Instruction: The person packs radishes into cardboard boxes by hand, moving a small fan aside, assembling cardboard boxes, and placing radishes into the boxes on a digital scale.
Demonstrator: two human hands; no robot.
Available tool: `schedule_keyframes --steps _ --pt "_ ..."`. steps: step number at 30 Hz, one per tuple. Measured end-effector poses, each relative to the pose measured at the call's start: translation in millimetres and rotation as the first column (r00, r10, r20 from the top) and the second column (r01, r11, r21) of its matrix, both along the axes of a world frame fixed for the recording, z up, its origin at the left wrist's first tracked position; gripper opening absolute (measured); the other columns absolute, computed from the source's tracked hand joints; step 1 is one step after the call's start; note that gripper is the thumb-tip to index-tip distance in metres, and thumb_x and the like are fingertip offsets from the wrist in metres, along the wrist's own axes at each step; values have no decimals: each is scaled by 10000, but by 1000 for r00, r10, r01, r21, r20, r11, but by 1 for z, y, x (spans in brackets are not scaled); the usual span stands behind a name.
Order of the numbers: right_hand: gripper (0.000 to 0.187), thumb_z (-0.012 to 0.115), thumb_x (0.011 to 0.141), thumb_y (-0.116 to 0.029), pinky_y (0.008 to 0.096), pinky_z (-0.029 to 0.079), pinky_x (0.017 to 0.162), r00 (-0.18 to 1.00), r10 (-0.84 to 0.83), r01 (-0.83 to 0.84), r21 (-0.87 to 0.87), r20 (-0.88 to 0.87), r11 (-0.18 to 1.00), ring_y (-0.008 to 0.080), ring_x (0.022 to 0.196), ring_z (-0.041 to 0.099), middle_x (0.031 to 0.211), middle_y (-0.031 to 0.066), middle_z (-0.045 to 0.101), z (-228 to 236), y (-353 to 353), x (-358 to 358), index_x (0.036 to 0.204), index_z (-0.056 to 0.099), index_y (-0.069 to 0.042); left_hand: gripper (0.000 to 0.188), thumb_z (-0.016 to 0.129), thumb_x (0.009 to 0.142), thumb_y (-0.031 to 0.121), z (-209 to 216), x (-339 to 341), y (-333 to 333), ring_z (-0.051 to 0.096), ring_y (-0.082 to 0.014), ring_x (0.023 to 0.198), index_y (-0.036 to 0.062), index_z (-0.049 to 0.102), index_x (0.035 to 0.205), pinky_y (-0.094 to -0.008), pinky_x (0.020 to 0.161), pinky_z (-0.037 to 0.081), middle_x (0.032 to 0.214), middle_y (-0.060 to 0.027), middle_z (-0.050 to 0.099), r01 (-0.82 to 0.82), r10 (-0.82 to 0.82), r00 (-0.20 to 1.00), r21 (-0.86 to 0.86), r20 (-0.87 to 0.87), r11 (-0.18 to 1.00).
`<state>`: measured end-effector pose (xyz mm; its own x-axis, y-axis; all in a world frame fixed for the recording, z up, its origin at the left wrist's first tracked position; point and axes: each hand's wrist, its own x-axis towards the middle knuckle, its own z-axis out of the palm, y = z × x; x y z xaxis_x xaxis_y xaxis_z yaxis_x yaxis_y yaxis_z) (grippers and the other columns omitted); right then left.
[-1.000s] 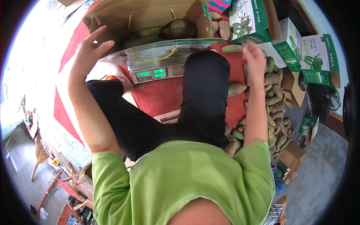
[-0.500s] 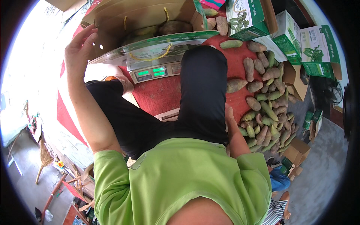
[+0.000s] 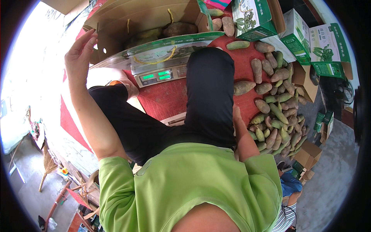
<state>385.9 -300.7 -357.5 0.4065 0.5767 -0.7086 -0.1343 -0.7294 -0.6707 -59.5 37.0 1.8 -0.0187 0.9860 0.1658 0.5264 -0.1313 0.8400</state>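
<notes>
Shirt (image 3: 197, 181) and dark trousers (image 3: 210, 92) take up the near part of the view, and the right hand (image 3: 237, 116) is low against the outer side of the right thigh, its forearm angled up from the sleeve. A second ago it was out over the far right of the red mat (image 3: 166, 100); now that reach has ended, which I judge to be a pause in handling the roots. Its fingers are partly hidden by the thigh, so I cannot tell what, if anything, it grips. The left arm stretches forward and the left hand (image 3: 79, 58) is raised at the carton's left end, thumb and fingertips narrowed where they were spread a second ago; whether they pinch the flap I cannot tell. Beyond the knees sits a scale (image 3: 160, 76) with lit green readouts, and above it the open carton (image 3: 150, 17), with roots (image 3: 180, 29) inside. Loose roots (image 3: 278, 113) lie heaped to the right, with printed boxes (image 3: 295, 38) farther off.
</notes>
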Motion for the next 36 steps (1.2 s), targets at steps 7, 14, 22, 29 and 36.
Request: schedule_keyframes --steps 7,14,22,29,36 --pt "250 589 827 -175 290 478 641 986 -3 -3 35 169 999 143 729 619 799 66 657 -4 -3 22 1021 638 -24 243 622 863 136 2 12 7 623 -118 907 35 656 1081 -233 776 468 962 -59 681 -36 36 999 5 2 999" --pt "288 595 840 -116 283 471 595 996 41 -50 127 74 991 147 715 601 902 43 625 152 124 31 1108 578 -12 242 617 873 138 2 -14 7 633 -121 889 9 648 1076 -235 736 484 941 -75 678 -295 259 942 161 213 942" --pt "321 581 872 -180 224 430 645 911 201 -357 445 360 821 96 840 575 983 27 620 324 278 20 1169 562 -59 245 608 876 159 1 -21 5 618 -132 922 30 650 1081 -256 761 468 976 -84 670 -344 318 923 98 217 934" --pt "296 556 866 -193 294 463 681 877 383 -460 279 290 843 130 803 586 975 49 638 326 340 -16 1120 579 -43 396 530 919 328 -24 -48 24 571 -186 1044 85 532 1232 -359 827 448 1130 -76 617 -315 394 893 -322 216 893" --pt "293 571 843 -168 318 475 769 831 411 -508 211 374 835 197 875 607 986 89 655 273 366 -28 1087 628 -16 358 459 931 365 -73 -66 43 538 -184 978 111 542 1170 -442 836 453 1079 -60 582 2 294 916 -736 272 677"
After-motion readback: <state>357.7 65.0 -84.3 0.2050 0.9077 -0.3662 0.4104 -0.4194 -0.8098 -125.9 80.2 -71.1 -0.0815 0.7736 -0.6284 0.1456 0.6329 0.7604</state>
